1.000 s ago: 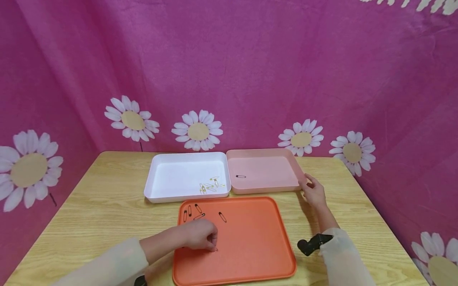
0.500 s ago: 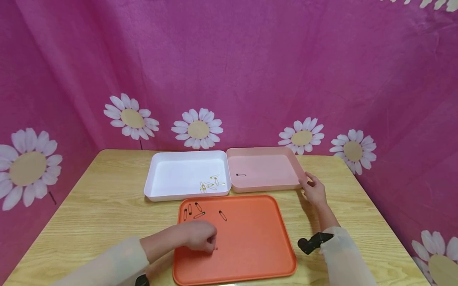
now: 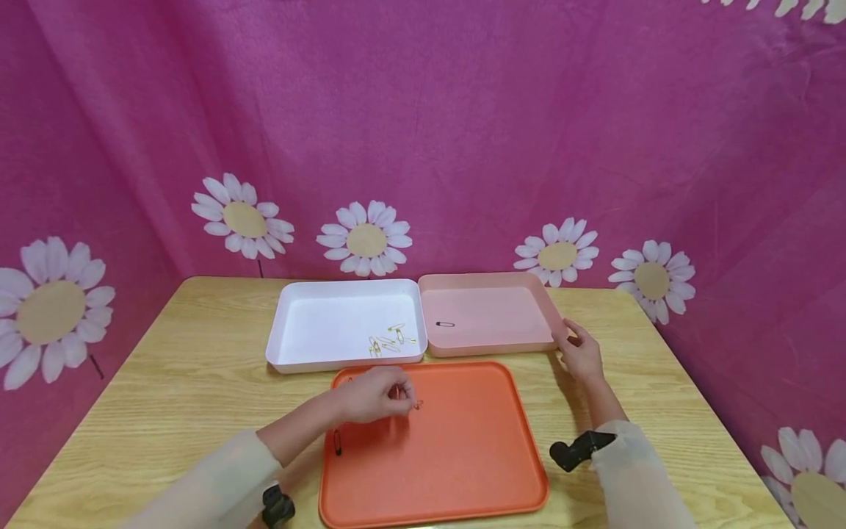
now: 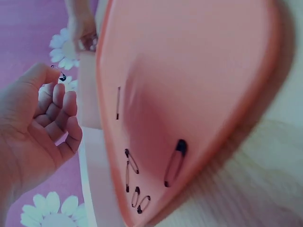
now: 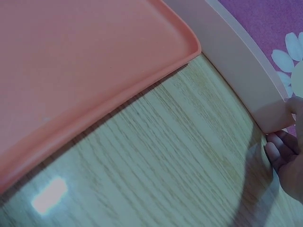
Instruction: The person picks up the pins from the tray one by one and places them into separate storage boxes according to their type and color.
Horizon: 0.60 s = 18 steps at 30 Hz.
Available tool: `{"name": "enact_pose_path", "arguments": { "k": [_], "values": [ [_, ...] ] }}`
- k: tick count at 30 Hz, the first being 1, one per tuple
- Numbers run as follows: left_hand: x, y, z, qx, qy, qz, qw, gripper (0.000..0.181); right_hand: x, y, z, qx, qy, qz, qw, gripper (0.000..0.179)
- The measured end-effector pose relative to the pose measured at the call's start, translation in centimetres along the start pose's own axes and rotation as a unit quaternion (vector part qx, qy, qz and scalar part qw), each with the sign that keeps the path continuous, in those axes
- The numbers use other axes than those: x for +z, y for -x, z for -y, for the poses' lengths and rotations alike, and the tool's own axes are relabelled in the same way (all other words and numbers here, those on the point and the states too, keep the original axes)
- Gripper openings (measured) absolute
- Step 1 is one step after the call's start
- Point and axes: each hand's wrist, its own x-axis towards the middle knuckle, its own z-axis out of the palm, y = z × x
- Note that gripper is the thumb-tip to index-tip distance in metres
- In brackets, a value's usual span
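My left hand (image 3: 373,395) pinches a small safety pin (image 4: 62,75) between thumb and forefinger, raised over the orange tray (image 3: 463,455). The pin has a black cap; in the head view it shows small at the fingertips. Several black safety pins (image 4: 144,204) lie at one end of the orange tray, mostly hidden behind the left hand in the head view. A larger black safety pin (image 3: 338,442) lies near that tray's left edge. My right hand (image 3: 581,356) grips the near right corner of the pink tray (image 5: 246,85), thumb at its wall and fingers low beside it.
A white tray (image 3: 317,323) stands behind the orange one, with several gold safety pins (image 3: 390,341) near its right end. In the pink tray beside it lies one black safety pin (image 3: 445,324). All three trays stand on a wooden table (image 3: 205,367) before a pink flowered cloth.
My left hand has come up off the orange tray with the safety pin and moved away toward the white tray. The larger safety pin came into sight. My right hand keeps its place.
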Motion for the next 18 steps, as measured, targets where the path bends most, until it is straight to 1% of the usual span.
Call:
{"name": "enact_pose_path", "arguments": {
  "k": [4,6,8,14,16,18],
  "values": [
    [-0.4,-0.8,0.0,0.011,0.027,-0.033,0.999,0.005,0.0,0.0,0.0,-0.001,-0.003,-0.004,1.0,0.055],
    [-0.5,-1.1,0.0,0.008,0.038,-0.048,0.9981,0.006,0.0,0.0,-0.1,-0.002,-0.005,-0.007,1.0,0.055],
    [-0.6,-1.5,0.0,0.013,0.049,-0.063,0.9967,0.006,0.0,0.0,-0.1,-0.003,-0.005,-0.01,0.9999,0.055],
    [-0.6,-2.9,0.0,0.024,0.068,-0.107,0.9917,0.005,0.1,0.3,0.1,-0.001,-0.017,-0.013,0.9998,0.054],
    [-0.7,-3.4,0.0,0.025,0.072,-0.118,0.9901,0.005,0.1,0.3,0.1,0.0,-0.021,-0.013,0.9997,0.053],
    [-0.9,-3.8,-0.1,0.024,0.077,-0.121,0.9894,0.006,0.1,0.3,0.1,0.003,-0.026,-0.014,0.9996,0.052]
  ]
}}
